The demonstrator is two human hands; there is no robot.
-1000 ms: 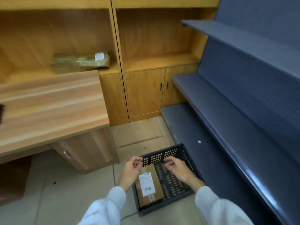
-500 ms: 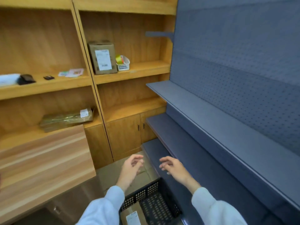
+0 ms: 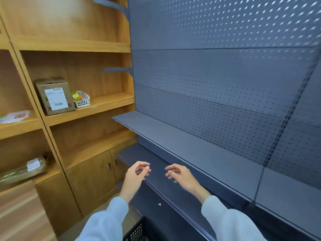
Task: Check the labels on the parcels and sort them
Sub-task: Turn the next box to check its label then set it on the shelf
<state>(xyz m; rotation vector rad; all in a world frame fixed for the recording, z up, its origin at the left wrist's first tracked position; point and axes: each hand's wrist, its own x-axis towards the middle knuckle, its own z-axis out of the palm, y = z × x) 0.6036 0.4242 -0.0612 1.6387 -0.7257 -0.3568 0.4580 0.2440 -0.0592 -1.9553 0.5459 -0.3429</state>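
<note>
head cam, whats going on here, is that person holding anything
No. Both the left hand and the right hand are empty, fingers loosely curled, raised in front of the bare grey shelves. A labelled cardboard box stands on the wooden shelf beside a small white basket. A flat wrapped parcel lies lower down.

The view has swung up and right: the crate (image 3: 137, 231) (only a corner shows) has slid to the bottom edge, its parcel gone from sight. Both hands (image 3: 134, 178) (image 3: 181, 175) have risen, empty, before the grey shelf (image 3: 199, 153).
</note>
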